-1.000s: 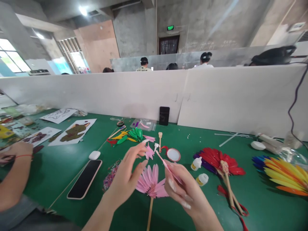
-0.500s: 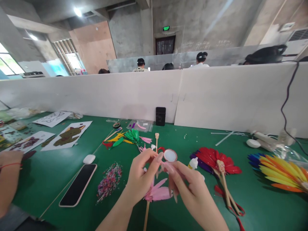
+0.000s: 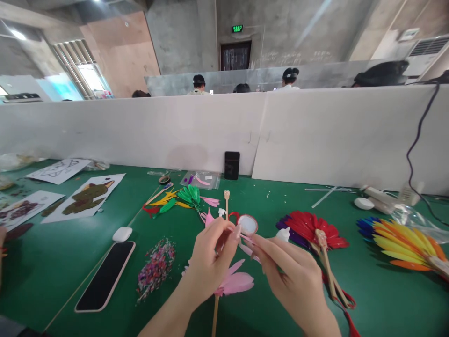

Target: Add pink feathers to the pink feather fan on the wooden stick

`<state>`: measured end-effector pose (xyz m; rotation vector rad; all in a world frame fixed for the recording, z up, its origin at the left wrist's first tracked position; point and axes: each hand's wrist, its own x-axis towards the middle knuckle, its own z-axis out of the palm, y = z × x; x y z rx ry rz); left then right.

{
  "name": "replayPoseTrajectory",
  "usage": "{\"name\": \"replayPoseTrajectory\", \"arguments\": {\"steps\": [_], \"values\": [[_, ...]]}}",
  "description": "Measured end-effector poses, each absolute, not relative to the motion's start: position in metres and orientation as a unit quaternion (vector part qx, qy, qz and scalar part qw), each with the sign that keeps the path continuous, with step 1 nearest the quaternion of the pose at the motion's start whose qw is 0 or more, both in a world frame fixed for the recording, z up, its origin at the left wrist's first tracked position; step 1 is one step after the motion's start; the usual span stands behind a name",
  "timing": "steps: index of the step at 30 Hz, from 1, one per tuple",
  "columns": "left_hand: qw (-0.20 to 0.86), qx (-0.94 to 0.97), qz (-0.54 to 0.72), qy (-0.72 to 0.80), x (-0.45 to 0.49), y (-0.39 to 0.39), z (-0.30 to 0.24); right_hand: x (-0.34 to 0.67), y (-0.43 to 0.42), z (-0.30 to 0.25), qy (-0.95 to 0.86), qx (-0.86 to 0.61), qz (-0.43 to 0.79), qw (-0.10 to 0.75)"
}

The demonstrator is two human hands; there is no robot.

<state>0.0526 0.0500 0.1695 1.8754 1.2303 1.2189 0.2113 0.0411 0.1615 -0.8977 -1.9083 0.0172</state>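
Observation:
My left hand (image 3: pixel 214 260) is closed in a pinch, thumb against fingers, at one end of a slim pink feather (image 3: pixel 251 252). My right hand (image 3: pixel 293 274) pinches the same feather from the other side, the two sets of fingertips nearly touching. Below them lies a fan of pink feathers (image 3: pixel 235 283) on a wooden stick (image 3: pixel 215 312), partly hidden by my left hand. Just beyond my fingertips is a round white dish with a reddish rim (image 3: pixel 247 224). A white glue bottle (image 3: pixel 283 234) shows behind my right hand.
Right of my hands lie a red feather fan (image 3: pixel 312 229) and a yellow-orange-blue one (image 3: pixel 400 243). Leftward are a sequin pile (image 3: pixel 156 269), a phone (image 3: pixel 105 276), a white case (image 3: pixel 122 234) and picture sheets (image 3: pixel 84 199). A white partition (image 3: pixel 157 133) bounds the green table.
My right hand has turned and shifted slightly right, with the pink feather showing more between the hands. Another person's hand at the far left has mostly left the view, which has shifted slightly.

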Motion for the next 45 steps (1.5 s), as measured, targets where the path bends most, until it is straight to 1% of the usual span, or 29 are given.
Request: {"name": "replayPoseTrajectory", "arguments": {"steps": [8,14,19,22,26,32,36,41,45], "values": [[0.306,0.697,0.455,0.463,0.05,0.053,0.172,0.209,0.045,0.162,-0.785,-0.339,-0.051,0.515],[0.331,0.683,0.453,0.469,0.05,0.052,0.175,0.208,0.047,0.168,-0.802,-0.302,-0.047,0.513],[0.38,0.659,0.459,0.458,0.051,0.051,0.175,0.206,0.046,0.166,-0.801,-0.299,-0.048,0.517],[0.391,0.656,0.463,0.45,0.052,0.049,0.173,0.206,0.045,0.167,-0.799,-0.303,-0.055,0.517],[0.386,0.662,0.461,0.447,0.053,0.047,0.172,0.207,0.044,0.169,-0.808,-0.295,-0.062,0.507],[0.348,0.678,0.468,0.448,0.052,0.042,0.172,0.206,0.037,0.17,-0.803,-0.302,-0.079,0.507],[0.336,0.68,0.479,0.442,0.05,0.034,0.176,0.208,0.03,0.168,-0.797,-0.298,-0.108,0.514],[0.278,0.709,0.497,0.416,0.049,0.019,0.183,0.214,0.011,0.166,-0.792,-0.299,-0.148,0.511],[0.285,0.721,0.498,0.389,0.047,0.0,0.19,0.216,-0.017,0.169,-0.786,-0.309,-0.19,0.501]]}}
